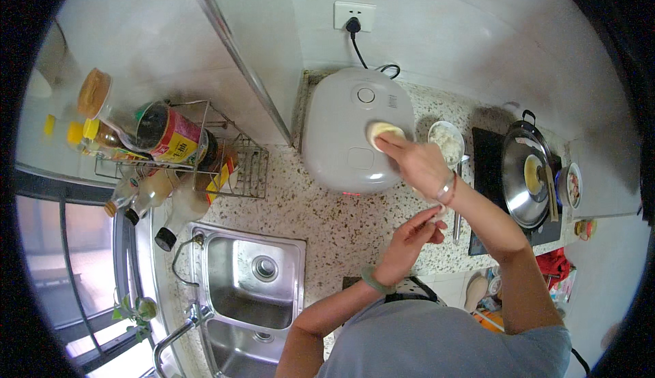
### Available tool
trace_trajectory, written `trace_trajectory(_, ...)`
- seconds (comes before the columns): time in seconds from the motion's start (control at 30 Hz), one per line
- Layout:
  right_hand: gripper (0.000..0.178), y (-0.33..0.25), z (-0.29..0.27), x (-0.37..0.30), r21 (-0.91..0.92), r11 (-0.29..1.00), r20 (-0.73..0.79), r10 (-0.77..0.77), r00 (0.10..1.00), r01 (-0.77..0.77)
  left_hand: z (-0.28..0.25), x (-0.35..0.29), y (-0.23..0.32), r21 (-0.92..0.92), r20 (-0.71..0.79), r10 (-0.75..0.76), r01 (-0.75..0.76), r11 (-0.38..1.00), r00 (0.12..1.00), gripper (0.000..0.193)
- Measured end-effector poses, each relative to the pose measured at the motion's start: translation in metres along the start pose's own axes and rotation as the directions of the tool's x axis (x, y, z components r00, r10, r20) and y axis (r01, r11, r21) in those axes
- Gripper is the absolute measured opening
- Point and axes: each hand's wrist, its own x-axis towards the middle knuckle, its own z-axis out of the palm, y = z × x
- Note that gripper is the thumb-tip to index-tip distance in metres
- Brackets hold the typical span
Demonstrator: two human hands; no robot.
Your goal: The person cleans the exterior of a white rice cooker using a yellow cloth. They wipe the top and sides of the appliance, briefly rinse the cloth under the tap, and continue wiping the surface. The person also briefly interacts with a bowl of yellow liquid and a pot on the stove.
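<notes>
My right hand (424,165) presses a folded pale yellow cloth (379,132) onto the lid of a light grey rice cooker (334,129). Its fingers are closed over the cloth, and a silver bracelet and a red cord circle that wrist. Just below the right wrist is my left hand (409,241), with a green bangle on its arm. Its fingers are drawn together near a small whitish bit, too small to make out. A white bowl of rice (446,140) stands right of the cooker.
At right, a lidded wok (524,180) sits on a black cooktop (486,194), near another bowl (573,185). Left are a wire rack (256,173) with bottles and jars, and a steel sink (300,269). The cooker's black plug (353,26) is in a wall socket.
</notes>
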Motion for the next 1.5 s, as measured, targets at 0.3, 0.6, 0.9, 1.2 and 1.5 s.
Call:
trace_trajectory(0.3, 0.042, -0.003, 0.015, 0.052, -0.063, 0.997, -0.038, -0.053, 0.998, 0.05, 0.004, 0.006, -0.014, -0.077, -0.042, 0.054, -0.058, 0.995, 0.998, 0.042)
trace_trajectory(0.6, 0.038, -0.001, -0.003, -0.008, -0.02, 0.999, 0.0, -0.027, 1.0, 0.027, 0.0, -0.001, -0.007, 0.017, 0.068, -0.01, 0.009, 1.0, 0.998, 0.041)
trace_trajectory(0.9, 0.039, -0.008, 0.016, 0.049, -0.051, 0.982, -0.003, -0.18, 0.984, 0.18, 0.006, -0.002, -0.012, -0.064, -0.07, 0.046, -0.05, 0.997, 0.997, 0.042)
trace_trajectory(1.2, 0.041, 0.009, 0.0, 0.019, -0.125, 0.981, 0.05, -0.142, 0.989, 0.147, 0.008, 0.005, -0.007, -0.112, -0.023, -0.025, 0.022, 0.994, 0.999, 0.04)
trace_trajectory(1.5, 0.037, 0.011, 0.009, 0.003, -0.086, 0.993, -0.088, -0.092, 0.992, 0.085, 0.011, 0.001, -0.023, -0.124, 0.04, -0.047, 0.052, 0.991, 0.998, 0.039)
